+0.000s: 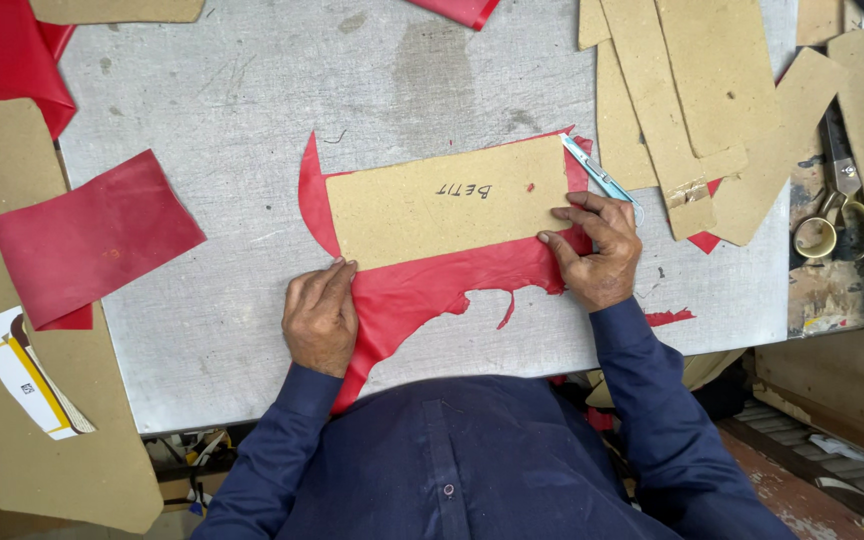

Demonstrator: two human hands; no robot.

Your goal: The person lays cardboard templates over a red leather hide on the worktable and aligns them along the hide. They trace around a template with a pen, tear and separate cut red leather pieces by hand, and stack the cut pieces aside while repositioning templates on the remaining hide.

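Left hand (320,315) flat on limp red leather (422,290); right hand (597,250) grips knife (597,175), pins stiff card template (447,200).

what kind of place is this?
Likely a leather-goods or bag-making workshop: red sheet material under a cardboard pattern on a metal cutting table, more cardboard templates and scissors nearby.

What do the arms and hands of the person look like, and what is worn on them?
Both arms are covered by long dark blue sleeves that end at the wrists, part of a dark blue shirt with buttons down the front. The left hand and the right hand are bare: no gloves are worn, and no ring, watch or bracelet can be seen. The sleeves are plain, without markings or patterns.
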